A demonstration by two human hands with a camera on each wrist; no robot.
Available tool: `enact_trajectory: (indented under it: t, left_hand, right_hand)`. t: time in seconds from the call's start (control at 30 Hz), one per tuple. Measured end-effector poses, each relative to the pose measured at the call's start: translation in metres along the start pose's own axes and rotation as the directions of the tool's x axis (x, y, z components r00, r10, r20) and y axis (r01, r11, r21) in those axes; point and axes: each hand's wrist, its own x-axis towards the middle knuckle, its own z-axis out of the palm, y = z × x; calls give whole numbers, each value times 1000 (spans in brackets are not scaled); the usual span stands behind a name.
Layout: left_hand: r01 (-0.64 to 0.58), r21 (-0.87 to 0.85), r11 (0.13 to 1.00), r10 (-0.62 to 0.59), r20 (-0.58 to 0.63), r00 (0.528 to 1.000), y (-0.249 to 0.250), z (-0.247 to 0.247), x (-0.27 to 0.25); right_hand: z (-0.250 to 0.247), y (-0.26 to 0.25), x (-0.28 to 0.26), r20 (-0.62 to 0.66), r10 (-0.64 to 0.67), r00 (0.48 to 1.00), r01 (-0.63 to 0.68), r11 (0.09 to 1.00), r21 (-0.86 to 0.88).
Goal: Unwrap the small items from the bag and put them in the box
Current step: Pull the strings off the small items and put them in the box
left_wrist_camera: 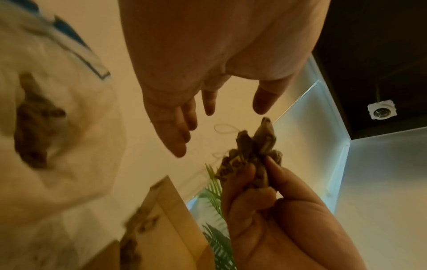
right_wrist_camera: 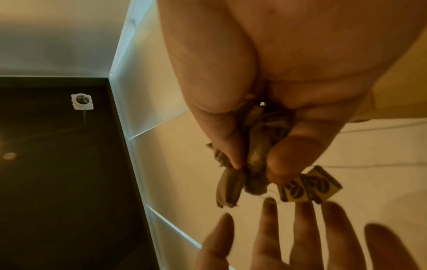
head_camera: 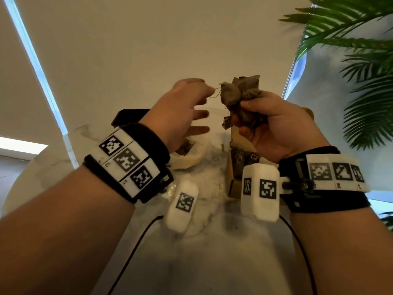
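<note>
Sachets (head_camera: 238, 99) half-hidden by fingers (head_camera: 253, 107).

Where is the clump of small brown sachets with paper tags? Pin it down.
Head view, centre-right: the clump of brown sachets is gripped in the right hand, raised above the open cardboard box, beside the left hand.

No readable words or numbers are found. Coffee-bean emblems are printed on the small paper tags (right_wrist_camera: 309, 186); black-and-white square code markers are carried on the wristbands (head_camera: 127, 160).
</note>
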Motion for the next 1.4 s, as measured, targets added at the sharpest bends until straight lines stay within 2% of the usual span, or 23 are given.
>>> enact_trajectory:
  t: [0.17,0.27,0.33,0.43,0.53,0.6,0.77,1.0,1.1,1.23,1.4]
  left_hand:
    - [190,-179,965,-152,206,967,-15,30,0]
    - [326,-313,892,-218,332,918,-29,37,0]
    - [367,-321,873,-237,379,895,-38,34,2]
    - [396,-241,886,-292,372,881,-45,26,5]
    - [431,-176,885,-342,383,858,-47,20,6]
    - [428,-140,893,-350,383,855,-47,20,6]
    - [389,-172,905,-311,357,881,-52,22,7]
    - [370,-204,906,-310,274,910,-62,22,6]
    - [399,-253,882,-346,229,910,-63,23,9]
    - [408,-280,869,-357,216,909,-62,25,11]
    - [345,-310,886,-328,108,939,-59,20,15]
  right_hand:
    - [-12,16,-10,27,67,997,-64,994,-88]
    - [-14,27,-8,-2,89,996,-88,985,-148]
    - [-14,32,-5,-15,77,997,-78,967,-241]
    - [-15,38,-2,-24,45,999,-51,911,-409]
    - [-14,39,-3,-4,-1,1000,-2,758,-652]
    - [-11,39,-5,5,-3,1000,6,719,-695]
    - [-5,38,-7,4,-29,1000,22,648,-762]
    - [-5,44,-2,-75,-13,997,-42,721,-691]
    - [-6,53,1,-119,-63,991,-19,809,-587]
    - [-4,56,-1,-108,-113,988,46,872,-488]
    - [-10,54,-1,-167,-248,954,117,824,-555]
